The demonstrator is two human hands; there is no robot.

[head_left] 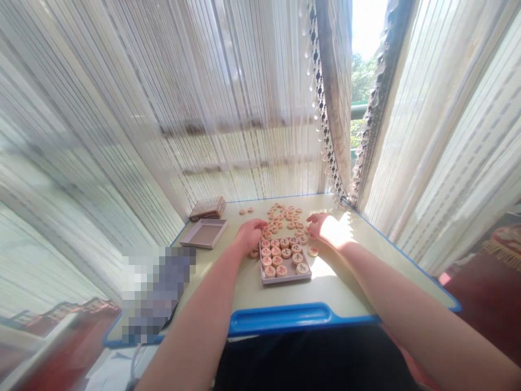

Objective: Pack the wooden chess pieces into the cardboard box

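Note:
Round wooden Chinese chess pieces with red and black characters lie in a shallow open box [285, 281]. The box holds several rows, with a gap in the front row. Beyond it, a loose heap of Chinese chess pieces [291, 225] spreads over the table. My left hand [250, 234] reaches to the heap's left side, fingers closed at a Chinese chess piece [267, 229] by its tips. On the right side, my right hand [323, 225] has its fingers curved and apart, close to the heap's edge. One single piece [313, 251] lies right of the box.
An empty box lid [204, 234] lies at the left, before a brown folded board or case [207, 207]. A pixelated flat object [163, 293] covers the table's left front. The table's blue rim [280, 320] is nearest me. Striped curtains [244, 98] hang behind.

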